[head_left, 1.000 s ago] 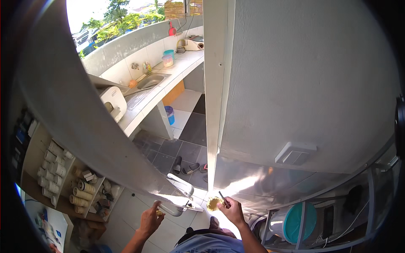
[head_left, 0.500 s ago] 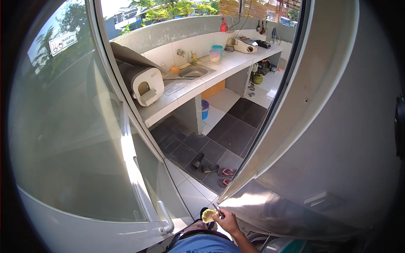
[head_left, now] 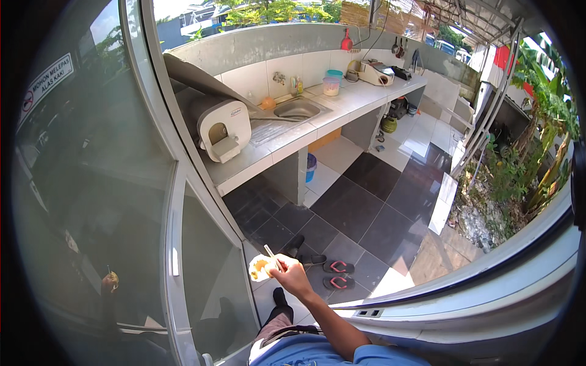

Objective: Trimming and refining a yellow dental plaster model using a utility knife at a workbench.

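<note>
My right hand (head_left: 288,272) reaches forward past my waist, its fingers closed. It grips a pale yellow, cup-like piece with an uneven rim and orange inside (head_left: 259,267), whose exact kind I cannot make out. A thin, light-coloured stick (head_left: 268,250) stands up from the same fingers. Just beyond the hand, black sandals (head_left: 295,245) and flip-flops with red straps (head_left: 339,266) lie on the dark floor tiles. The glass door (head_left: 91,183) fills the left side and mirrors the held piece faintly. My left hand is out of view.
A tiled counter (head_left: 287,143) with a sink (head_left: 299,110) runs along the wall outside. On it stand a grey, white-fronted box (head_left: 227,131) and a lidded tub (head_left: 331,85). Below is a blue bucket (head_left: 311,167). Plants (head_left: 519,165) grow at the right, beyond the door track (head_left: 427,293).
The view has shifted so the doorway is wider and the right-hand yard shows. My right hand, with the yellow piece and stick, has come up and forward.
</note>
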`<action>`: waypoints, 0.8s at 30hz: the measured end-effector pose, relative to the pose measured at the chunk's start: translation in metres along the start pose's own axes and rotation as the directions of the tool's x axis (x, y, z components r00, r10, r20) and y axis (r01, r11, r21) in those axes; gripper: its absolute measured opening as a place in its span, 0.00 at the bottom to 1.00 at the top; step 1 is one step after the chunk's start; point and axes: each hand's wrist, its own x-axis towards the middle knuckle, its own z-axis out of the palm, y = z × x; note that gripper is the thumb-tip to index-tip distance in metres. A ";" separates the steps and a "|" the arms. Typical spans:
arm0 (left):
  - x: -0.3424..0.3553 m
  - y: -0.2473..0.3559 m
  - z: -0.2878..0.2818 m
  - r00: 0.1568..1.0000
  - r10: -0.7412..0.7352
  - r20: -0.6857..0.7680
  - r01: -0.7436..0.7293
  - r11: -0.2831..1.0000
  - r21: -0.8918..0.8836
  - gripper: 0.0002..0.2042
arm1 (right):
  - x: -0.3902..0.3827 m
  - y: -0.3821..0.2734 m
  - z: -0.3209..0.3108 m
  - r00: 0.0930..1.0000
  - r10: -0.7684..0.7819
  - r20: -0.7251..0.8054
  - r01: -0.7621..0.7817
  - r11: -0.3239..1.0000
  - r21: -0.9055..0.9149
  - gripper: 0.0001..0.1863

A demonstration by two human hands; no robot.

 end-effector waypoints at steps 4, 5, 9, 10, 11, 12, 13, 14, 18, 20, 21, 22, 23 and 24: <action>0.126 -0.030 -0.015 1.000 0.002 -0.017 -0.004 0.997 -0.074 0.07 | 0.095 -0.022 0.028 0.998 -0.005 0.059 0.010 0.996 -0.094 0.15; 0.153 -0.034 -0.007 0.999 -0.005 -0.033 0.001 0.994 -0.106 0.08 | 0.114 -0.028 0.029 0.997 -0.021 0.079 0.027 0.997 -0.066 0.15; 0.245 -0.057 0.041 0.993 -0.068 -0.097 0.039 0.961 -0.275 0.08 | 0.175 -0.026 0.028 0.985 -0.002 0.170 0.005 1.000 -0.020 0.11; 0.261 -0.064 0.055 0.990 -0.096 -0.099 0.060 0.945 -0.320 0.08 | 0.185 -0.014 0.026 0.985 0.013 0.173 -0.005 0.999 -0.044 0.10; 0.276 -0.070 0.071 0.987 -0.126 -0.096 0.083 0.927 -0.366 0.08 | 0.195 -0.005 0.028 0.986 0.020 0.168 -0.021 1.000 0.002 0.10; 0.290 -0.078 0.085 0.983 -0.158 -0.091 0.108 0.907 -0.406 0.08 | 0.203 -0.002 0.032 0.980 0.042 0.195 -0.043 0.999 0.002 0.09; 0.304 -0.085 0.101 0.979 -0.187 -0.081 0.132 0.884 -0.448 0.08 | 0.213 0.003 0.035 0.971 0.056 0.232 -0.055 0.998 -0.010 0.09; 0.318 -0.090 0.117 0.974 -0.218 -0.070 0.158 0.860 -0.486 0.08 | 0.224 0.010 0.037 0.961 0.072 0.269 -0.069 0.997 -0.021 0.09; 0.364 -0.110 0.173 0.938 -0.341 -0.058 0.240 0.764 -0.599 0.08 | 0.269 0.037 0.035 0.947 0.112 0.301 -0.104 0.994 -0.045 0.10; 0.384 -0.119 0.189 0.912 -0.404 -0.077 0.267 0.724 -0.637 0.08 | 0.290 0.037 0.024 0.954 0.112 0.276 -0.093 0.992 -0.079 0.11; 0.395 -0.122 0.196 0.896 -0.434 -0.094 0.273 0.706 -0.654 0.08 | 0.304 0.044 0.017 0.945 0.120 0.303 -0.098 0.991 -0.089 0.12; 0.405 -0.125 0.203 0.879 -0.464 -0.113 0.277 0.688 -0.671 0.08 | 0.317 0.046 0.012 0.940 0.128 0.315 -0.117 0.992 -0.056 0.12; 0.416 -0.129 0.213 0.860 -0.493 -0.131 0.277 0.669 -0.690 0.08 | 0.332 0.049 0.007 0.935 0.126 0.333 -0.112 0.992 -0.059 0.11; 0.425 -0.135 0.220 0.838 -0.522 -0.161 0.269 0.652 -0.709 0.08 | 0.347 0.055 0.004 0.924 0.120 0.362 -0.104 0.992 -0.064 0.11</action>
